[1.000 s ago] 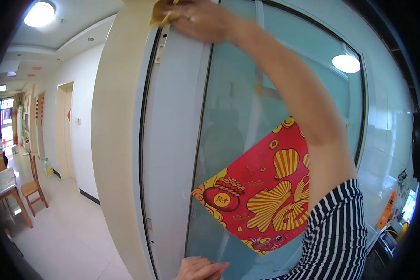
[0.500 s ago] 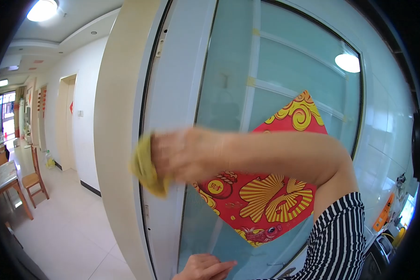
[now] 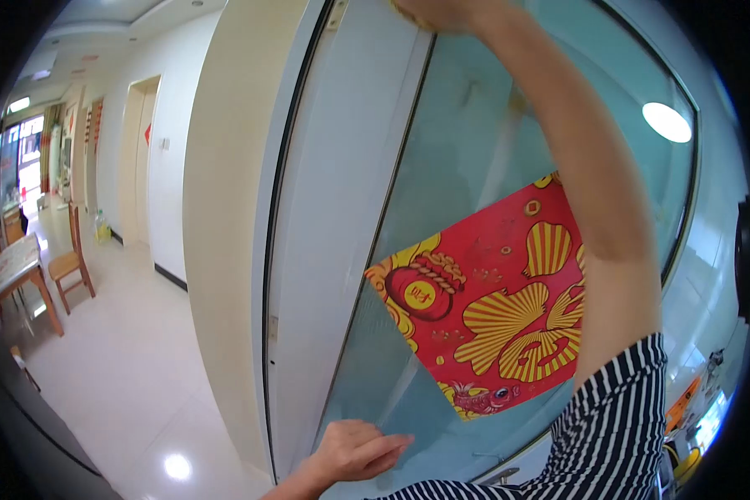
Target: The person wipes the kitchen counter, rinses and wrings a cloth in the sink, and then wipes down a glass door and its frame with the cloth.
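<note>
Through the head camera, I have my right hand [image 3: 446, 12] raised at the top edge of the view, grasping a yellow cloth [image 3: 410, 13]; most of the cloth is cut off, and blur hides how my fingers sit around it. The cloth is at the top of the white door frame [image 3: 354, 125], near where the frame borders the glass panel [image 3: 458, 108], though I can't tell whether it is pressed on the surface. My right arm [image 3: 587, 158] reaches up from a black-and-white striped sleeve [image 3: 612, 417] and covers the right part of a red and yellow poster [image 3: 508, 258], which hangs cornerwise on the glass. Its uncovered side shows a red money bag, fan-striped yellow shapes and a fish near the lowest corner. My left hand [image 3: 354, 452] is low, in front of the lower part of the glass, released and loosely curled with a finger pointing right; I can't tell if it touches the glass. Left of the frame stands a beige wall edge [image 3: 233, 192], and beyond it I see a pale tiled floor [image 3: 142, 367], a wooden chair [image 3: 68, 265] and a table [image 3: 12, 265]. A round light [image 3: 667, 122] shines in the glass at upper right.
</note>
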Motion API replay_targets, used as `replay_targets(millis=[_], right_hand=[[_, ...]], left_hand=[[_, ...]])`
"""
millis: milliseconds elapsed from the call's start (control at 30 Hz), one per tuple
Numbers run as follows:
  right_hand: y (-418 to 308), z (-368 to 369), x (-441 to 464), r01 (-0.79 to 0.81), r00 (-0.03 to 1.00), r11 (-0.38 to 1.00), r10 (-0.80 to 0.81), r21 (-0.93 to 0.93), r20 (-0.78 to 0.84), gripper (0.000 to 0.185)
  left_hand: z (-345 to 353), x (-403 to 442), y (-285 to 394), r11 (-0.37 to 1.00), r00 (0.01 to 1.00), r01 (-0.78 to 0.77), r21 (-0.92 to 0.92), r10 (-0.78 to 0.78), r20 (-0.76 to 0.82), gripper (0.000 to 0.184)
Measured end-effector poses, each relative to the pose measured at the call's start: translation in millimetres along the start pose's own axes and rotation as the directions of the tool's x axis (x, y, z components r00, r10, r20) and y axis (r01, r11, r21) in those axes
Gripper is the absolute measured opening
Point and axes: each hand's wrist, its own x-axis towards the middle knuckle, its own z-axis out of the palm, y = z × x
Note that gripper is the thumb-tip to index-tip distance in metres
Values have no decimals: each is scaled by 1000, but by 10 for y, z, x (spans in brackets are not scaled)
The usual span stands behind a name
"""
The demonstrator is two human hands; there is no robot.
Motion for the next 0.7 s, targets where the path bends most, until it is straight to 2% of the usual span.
replay_targets(millis=[33,100,133,200,233,267,300,333,367,433,467,533,567,600,633,667,700], right_hand=[[-211,20,-118,57,997,997,-55,47,-46,47],[-749,24,-393,77,997,976,-74,206,-25,48],[-1017,39,-521,34,998,951,-50,307,46,53],[-1394,147,-773,290,957,858,-257,424,-134,39],[-1684,12,-864,323,938,797,-340,510,-63,48],[-1940,86,-1034,396,912,769,-392,501,-120,49],[-2121,-3,-1162,328,920,727,-392,603,-28,49],[-2193,-43,-1196,437,887,791,-457,428,-61,46],[-2116,-46,-1204,432,890,803,-454,411,-47,46],[-1923,-42,-1145,387,920,808,-372,445,-124,45],[-1763,4,-1028,369,924,886,-318,282,-211,44],[-1191,-69,-928,136,979,935,-75,327,-191,41],[-850,-137,-872,92,969,953,-18,290,-247,35],[-490,-80,-862,-10,994,983,30,184,-108,35],[-192,-345,-832,-144,989,983,145,118,0,44],[192,-358,-852,-330,944,944,330,-25,14,42],[269,-765,-846,-465,883,885,461,34,88,45]], left_hand=[[29,16,-18,1000,1000,22,-6,-22,-4,28],[68,32,-1,1000,1000,-12,-20,11,-17,26],[58,90,43,1000,1000,-8,-24,8,6,22],[115,98,102,999,1000,-11,-46,11,10,21],[140,132,98,998,999,-29,-63,31,18,21],[164,150,103,996,998,-58,-71,59,20,21],[206,114,118,995,998,-57,-86,59,23,22],[235,90,128,994,998,-54,-100,57,28,24],[248,86,127,991,996,-75,-107,79,33,24],[254,69,119,994,998,-38,-100,42,42,26],[249,52,105,994,997,-47,-103,52,48,26],[234,32,66,997,999,-5,-75,9,41,28],[220,34,70,997,999,-13,-73,17,47,28],[193,37,92,999,998,15,-29,-14,66,27],[173,34,102,999,995,45,17,-46,83,27],[163,20,93,999,995,41,24,-43,89,27],[158,3,81,999,996,45,22,-47,73,27]])
